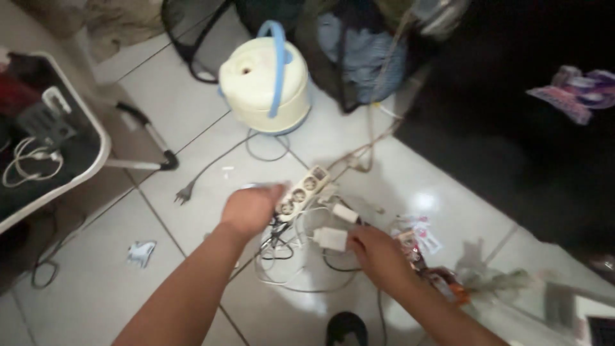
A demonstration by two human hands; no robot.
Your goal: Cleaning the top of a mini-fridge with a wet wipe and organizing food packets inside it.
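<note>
Cream rice cooker (264, 83), blue handle: stood on the tiled floor (192, 115). White power strip (301, 191): just in front of it, your left hand (251, 208) clenched around its near end. White charger plug (330, 238): near the strip, pinched in your right hand (378, 251).
</note>
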